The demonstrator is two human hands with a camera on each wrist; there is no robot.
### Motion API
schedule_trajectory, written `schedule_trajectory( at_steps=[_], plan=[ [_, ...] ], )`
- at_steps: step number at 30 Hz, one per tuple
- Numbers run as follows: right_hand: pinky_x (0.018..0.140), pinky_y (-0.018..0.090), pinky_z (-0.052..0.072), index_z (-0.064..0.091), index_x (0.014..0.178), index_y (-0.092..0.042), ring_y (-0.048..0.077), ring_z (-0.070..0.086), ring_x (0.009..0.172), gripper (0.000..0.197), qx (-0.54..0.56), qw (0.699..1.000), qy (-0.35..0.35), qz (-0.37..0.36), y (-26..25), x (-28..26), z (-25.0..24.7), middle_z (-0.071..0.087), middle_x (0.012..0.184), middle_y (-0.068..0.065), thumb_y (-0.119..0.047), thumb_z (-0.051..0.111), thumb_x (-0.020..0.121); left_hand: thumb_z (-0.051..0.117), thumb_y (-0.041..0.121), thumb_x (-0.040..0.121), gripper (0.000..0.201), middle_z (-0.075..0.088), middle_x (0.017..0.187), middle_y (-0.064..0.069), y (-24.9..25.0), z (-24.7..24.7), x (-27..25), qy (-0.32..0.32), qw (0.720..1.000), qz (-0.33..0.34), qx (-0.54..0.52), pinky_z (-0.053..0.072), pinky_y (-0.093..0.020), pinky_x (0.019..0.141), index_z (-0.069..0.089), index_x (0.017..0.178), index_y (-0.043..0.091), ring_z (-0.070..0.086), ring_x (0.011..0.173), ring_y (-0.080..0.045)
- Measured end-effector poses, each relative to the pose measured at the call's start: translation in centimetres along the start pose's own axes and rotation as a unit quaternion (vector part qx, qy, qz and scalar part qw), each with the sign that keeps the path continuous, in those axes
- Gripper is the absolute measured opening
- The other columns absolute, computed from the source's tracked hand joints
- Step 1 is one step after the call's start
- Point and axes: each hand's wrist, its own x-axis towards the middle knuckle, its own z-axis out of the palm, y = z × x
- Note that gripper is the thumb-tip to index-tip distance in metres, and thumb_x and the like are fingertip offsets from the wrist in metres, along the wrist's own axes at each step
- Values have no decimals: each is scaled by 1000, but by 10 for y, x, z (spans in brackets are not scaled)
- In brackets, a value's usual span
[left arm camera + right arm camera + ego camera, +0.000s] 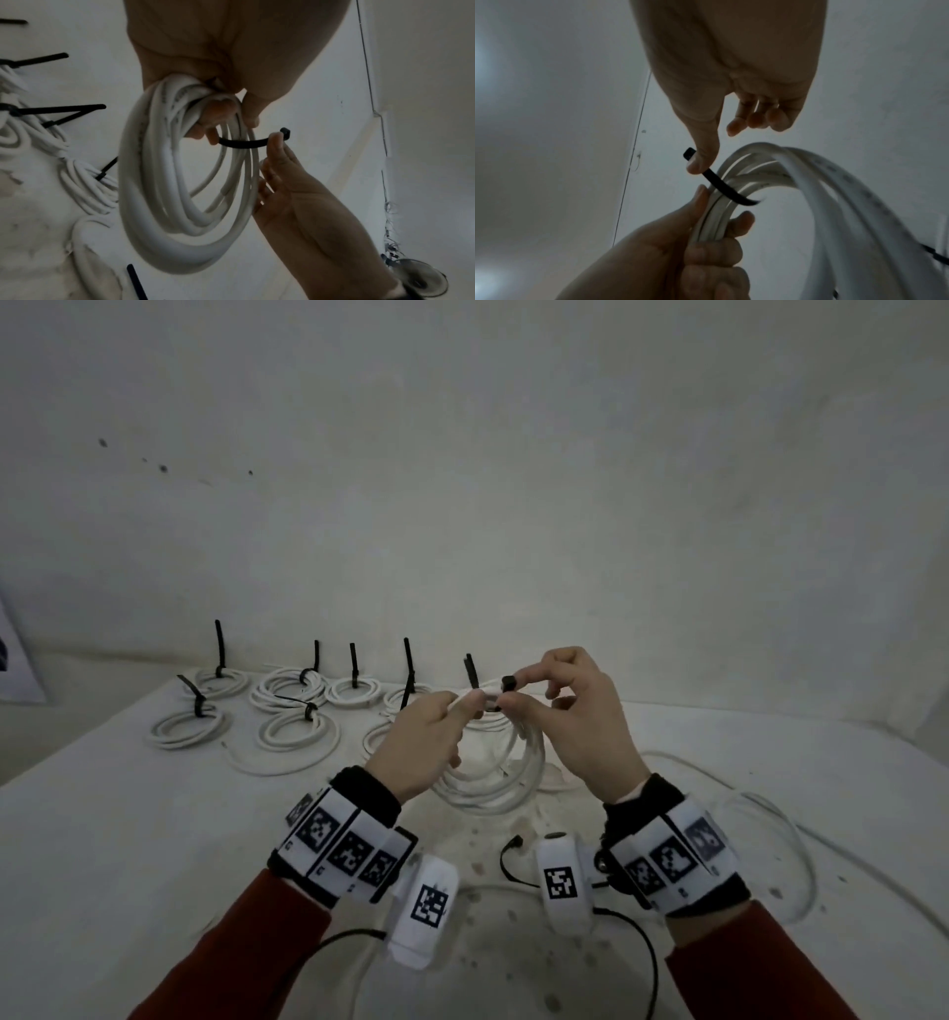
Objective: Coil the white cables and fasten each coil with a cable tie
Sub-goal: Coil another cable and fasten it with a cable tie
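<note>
Left hand (231, 56) clenched round the top of the springy coil of white round cable (180, 203), held above the white cloth-covered table (128, 865).
Right hand (290, 182) pinches the thin black plastic cable tie (244, 143) near its head, strap across the strands. The coil looks light but likely to spring open; best gripped beside the tie. Tied white coils (292, 726) lie beyond.

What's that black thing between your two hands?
A black cable tie runs between them, across the strands of the white coil. The right hand pinches its head end; the left hand grips the coil. The left wrist view shows it best.
</note>
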Motion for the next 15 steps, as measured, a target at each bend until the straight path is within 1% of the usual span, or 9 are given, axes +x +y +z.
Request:
schedule_trajectory(
  at_steps=[2,4,6,8,9,10,11,13,15],
  plan=[
    [68,16,42,71,76,-32,6,51,86,14,21,999,-8,28,3,-1,-3,52,102,-2,-25,82,70,48,38,95,33,40,49,11,0,0,-2,-26,999,5,-28,43,-37,58,61,72,17,41,41,-7],
    [79,19,47,71,75,-32,15,57,99,12,62,996,-15,62,4,0,-6,58,110,2,-29,81,68,48,38,95,31,42,43,13,5,1,-7,-51,998,18,-25,42,-32,56,63,76,19,40,41,-6],
    [96,33,48,74,75,-30,21,59,104,16,112,989,-28,91,4,2,-8,63,111,3,-37,84,64,50,47,89,41,44,47,13,11,4,-12,-62,998,24,-15,41,-24,51,67,85,11,40,43,-6],
    [102,43,44,75,77,-29,22,60,101,23,168,977,-52,123,7,3,-8,68,105,3,-38,87,60,52,58,75,63,43,55,-1,15,7,-15,-59,998,26,-20,39,-23,48,62,84,-3,42,47,-11],
    [101,44,43,75,77,-27,23,59,100,23,193,969,-65,137,8,3,-7,69,101,4,-37,87,60,54,60,70,65,40,55,-4,14,9,-16,-54,998,30,-21,37,-25,49,57,77,-5,41,48,-14],
    [100,44,43,74,77,-25,25,59,99,23,211,963,-73,149,8,3,-7,69,100,4,-36,84,60,56,61,69,62,38,53,-3,14,10,-17,-46,998,37,-21,34,-29,51,52,68,-1,40,49,-17],
    [97,43,45,74,79,-23,26,58,98,24,227,958,-80,158,9,3,-7,70,99,4,-35,82,60,58,61,69,55,35,50,1,13,12,-19,-39,998,40,-24,32,-32,53,47,61,7,37,49,-17],
    [87,34,51,70,87,-14,26,59,92,29,266,942,-101,178,7,2,-8,69,96,6,-29,78,64,59,59,69,45,31,45,8,13,14,-20,-26,999,31,-35,30,-33,52,40,51,22,34,46,-15],
    [78,28,54,65,96,-5,25,62,86,34,297,928,-124,189,5,1,-8,68,96,10,-22,74,67,59,57,70,43,31,43,9,12,15,-20,-21,998,19,-48,31,-32,51,41,49,24,33,44,-13]
  ],
)
